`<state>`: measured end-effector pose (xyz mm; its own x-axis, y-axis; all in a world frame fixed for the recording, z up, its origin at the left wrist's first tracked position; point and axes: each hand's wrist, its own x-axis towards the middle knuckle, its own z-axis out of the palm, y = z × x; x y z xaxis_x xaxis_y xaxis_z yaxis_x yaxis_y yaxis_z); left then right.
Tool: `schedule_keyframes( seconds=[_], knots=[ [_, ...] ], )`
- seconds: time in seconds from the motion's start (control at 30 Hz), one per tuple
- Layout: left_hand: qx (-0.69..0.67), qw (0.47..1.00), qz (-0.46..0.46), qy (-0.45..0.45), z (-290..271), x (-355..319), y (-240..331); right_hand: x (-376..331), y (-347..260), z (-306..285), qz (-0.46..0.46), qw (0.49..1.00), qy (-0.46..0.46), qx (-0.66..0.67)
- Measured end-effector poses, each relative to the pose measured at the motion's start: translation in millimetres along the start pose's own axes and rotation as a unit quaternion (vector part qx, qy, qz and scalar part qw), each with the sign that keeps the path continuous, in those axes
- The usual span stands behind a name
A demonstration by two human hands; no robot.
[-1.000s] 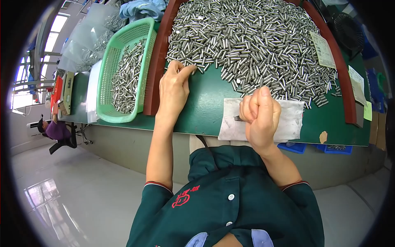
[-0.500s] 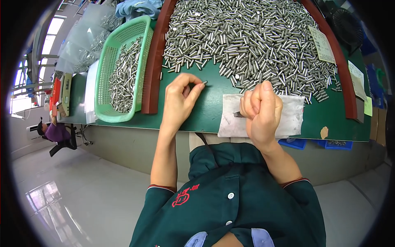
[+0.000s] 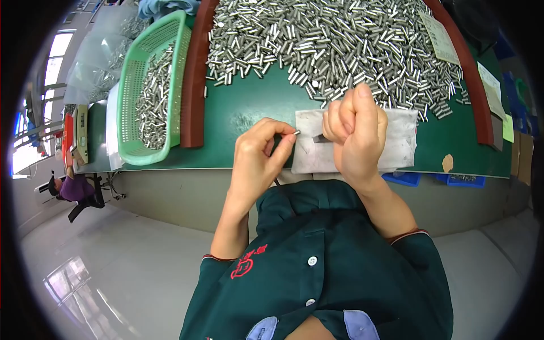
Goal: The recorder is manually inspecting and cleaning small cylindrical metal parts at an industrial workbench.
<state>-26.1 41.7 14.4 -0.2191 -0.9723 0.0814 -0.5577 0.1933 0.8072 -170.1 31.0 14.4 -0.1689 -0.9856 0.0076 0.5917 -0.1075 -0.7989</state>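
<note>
Between the thumb and forefinger of my left hand (image 3: 259,152) is a small shiny metal pin (image 3: 297,132). It points toward the left edge of a stained white cloth (image 3: 309,161). Over that cloth, my right hand (image 3: 358,133) is closed in a fist around a dark flat tool (image 3: 321,138). Only a short end of the tool shows on the fist's left side; its kind is hidden. Beyond both hands spreads a large heap of metal pins (image 3: 340,45) on the green tabletop (image 3: 226,122).
A green plastic basket (image 3: 126,105) with more pins stands at the left, beside a red-brown rail (image 3: 192,102). Another such rail (image 3: 467,73) borders the heap at the right. Blue bins (image 3: 464,180) sit below the table edge. A person in purple (image 3: 76,187) sits far left.
My left hand has moved right and nearer to me, bringing the pin close to the tool over the cloth. My right hand keeps its grip. The whole view has shifted slightly.
</note>
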Motion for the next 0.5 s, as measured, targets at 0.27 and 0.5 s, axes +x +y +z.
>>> schedule_keyframes(
  seconds=[0.27, 0.5],
  knots=[
    [0.054, 0.995, 0.08, 0.007, 17.0, -8.1, -3.1, 2.3, -3.6, -3.6, 0.035, 0.999, 0.003, 0.015],
    [0.05, 0.996, 0.074, 0.016, 19.4, -10.0, -3.7, 0.9, -3.0, -6.0, 0.03, 0.996, -0.013, 0.085]
  ],
)
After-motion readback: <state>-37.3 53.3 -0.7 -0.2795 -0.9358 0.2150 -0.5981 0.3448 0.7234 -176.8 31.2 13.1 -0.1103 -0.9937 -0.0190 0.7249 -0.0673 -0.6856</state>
